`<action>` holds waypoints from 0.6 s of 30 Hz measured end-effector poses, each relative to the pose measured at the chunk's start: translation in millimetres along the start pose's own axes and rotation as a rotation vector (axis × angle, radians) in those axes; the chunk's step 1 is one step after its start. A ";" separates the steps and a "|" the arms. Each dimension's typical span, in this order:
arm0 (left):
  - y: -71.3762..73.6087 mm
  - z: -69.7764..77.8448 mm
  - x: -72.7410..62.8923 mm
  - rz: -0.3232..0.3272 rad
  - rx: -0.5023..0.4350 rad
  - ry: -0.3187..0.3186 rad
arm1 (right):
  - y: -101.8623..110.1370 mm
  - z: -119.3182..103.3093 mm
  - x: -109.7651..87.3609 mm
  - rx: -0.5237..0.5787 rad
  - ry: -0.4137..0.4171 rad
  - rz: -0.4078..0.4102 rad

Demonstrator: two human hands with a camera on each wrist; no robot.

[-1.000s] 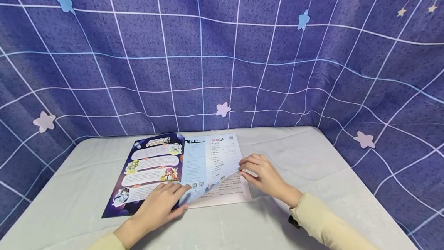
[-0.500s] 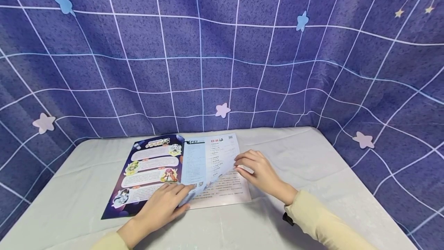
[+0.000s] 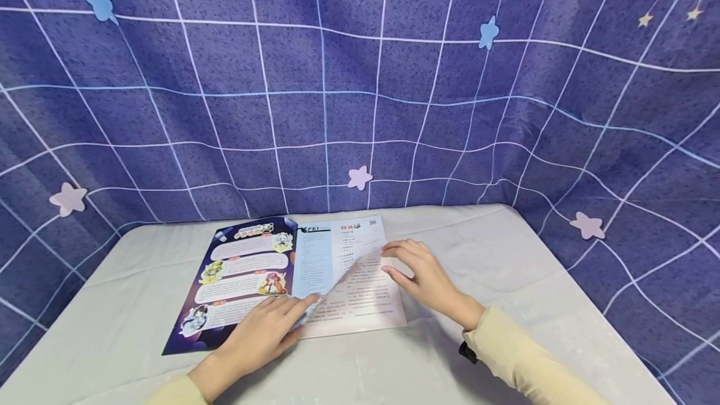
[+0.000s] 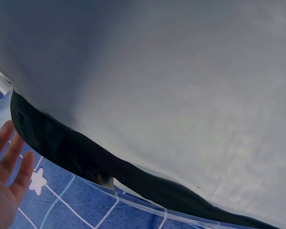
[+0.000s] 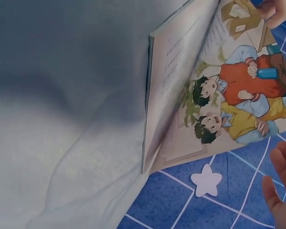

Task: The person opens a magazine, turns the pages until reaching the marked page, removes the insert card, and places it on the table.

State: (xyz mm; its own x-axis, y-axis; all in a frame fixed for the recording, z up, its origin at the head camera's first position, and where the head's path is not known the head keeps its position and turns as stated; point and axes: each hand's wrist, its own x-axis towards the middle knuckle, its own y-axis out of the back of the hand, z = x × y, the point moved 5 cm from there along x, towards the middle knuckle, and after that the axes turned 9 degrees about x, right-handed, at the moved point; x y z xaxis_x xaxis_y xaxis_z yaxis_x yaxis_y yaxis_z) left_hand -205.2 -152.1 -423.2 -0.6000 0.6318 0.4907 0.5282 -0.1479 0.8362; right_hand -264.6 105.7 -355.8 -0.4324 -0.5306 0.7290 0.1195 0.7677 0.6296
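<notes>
Page (image 3: pixel 317 256) lifts further off magazine (image 3: pixel 244 274), apparently advancing the turn; right hand (image 3: pixel 429 277) loose at magazine's right, left hand (image 3: pixel 263 329) unclenched upon it.

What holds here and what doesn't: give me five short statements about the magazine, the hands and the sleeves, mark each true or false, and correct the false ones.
1. The magazine lies open on a pale cloth. True.
2. The left hand is well clear of the magazine. False: it rests on the magazine's lower part, near the spine.
3. In the right wrist view, the raised page shows drawn figures in red and yellow tops. True.
4. In the head view, the dark page is the magazine's right-hand one. False: it is on the left.
5. Both sleeves are black. False: they are pale yellow.
</notes>
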 end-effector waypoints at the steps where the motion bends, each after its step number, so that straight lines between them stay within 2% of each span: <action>1: -0.5 -0.6 -0.4 -0.005 -0.003 0.010 | 1.2 0.9 -0.5 -0.001 -0.003 0.003; 5: -1.3 -2.8 -1.5 -0.014 -0.009 0.036 | 5.3 3.3 -2.6 0.000 -0.019 0.007; 9: -1.1 -3.1 -1.7 -0.016 -0.006 0.032 | 6.1 5.4 -6.0 -0.005 -0.036 -0.005; 18: 0.2 -6.0 -3.0 -0.015 -0.013 0.031 | 0.2 8.4 -18.5 -0.038 -0.037 -0.076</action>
State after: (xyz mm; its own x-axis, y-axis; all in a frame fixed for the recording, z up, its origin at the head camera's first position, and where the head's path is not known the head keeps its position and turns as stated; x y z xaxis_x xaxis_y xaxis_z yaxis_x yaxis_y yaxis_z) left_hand -206.9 -158.6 -423.1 -0.6264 0.6101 0.4853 0.5112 -0.1485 0.8465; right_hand -264.0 118.7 -371.4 -0.4746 -0.5727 0.6684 0.1185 0.7109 0.6932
